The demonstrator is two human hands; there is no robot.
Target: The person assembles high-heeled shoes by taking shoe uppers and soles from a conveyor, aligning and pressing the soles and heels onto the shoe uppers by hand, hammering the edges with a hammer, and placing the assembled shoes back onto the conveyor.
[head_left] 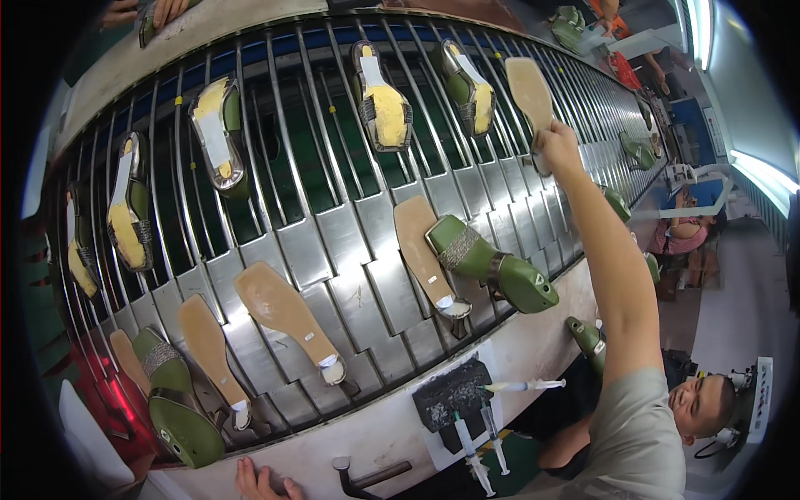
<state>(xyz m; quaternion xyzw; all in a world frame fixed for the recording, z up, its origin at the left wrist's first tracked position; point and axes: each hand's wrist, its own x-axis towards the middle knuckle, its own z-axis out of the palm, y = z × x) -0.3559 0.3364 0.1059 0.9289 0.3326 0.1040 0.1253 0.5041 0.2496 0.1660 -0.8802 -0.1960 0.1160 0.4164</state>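
Note:
My right arm, in a grey sleeve, reaches far over the conveyor. My right hand [560, 148] is closed round the heel end of a tan shoe sole [530, 90], whose broad toe end points away from me. At the lower edge, my left hand [260, 483] rests by the bench rim, fingers apart, partly cut off. Nearest to it is a green shoe last [185, 429] with a glittery strap. Several tan soles, among them a wide one [279, 304], lie on the metal slats. Another strapped green last [487, 262] leans over a sole [419, 250].
Strapped lasts with yellow undersides [387, 112] lie along the conveyor's far rods [279, 125]. On the near ledge are a dark block [454, 400], several syringes [467, 446] and a dark metal bar tool [379, 477]. Co-workers' hands [171, 10] show beyond; another person [700, 404] is at right.

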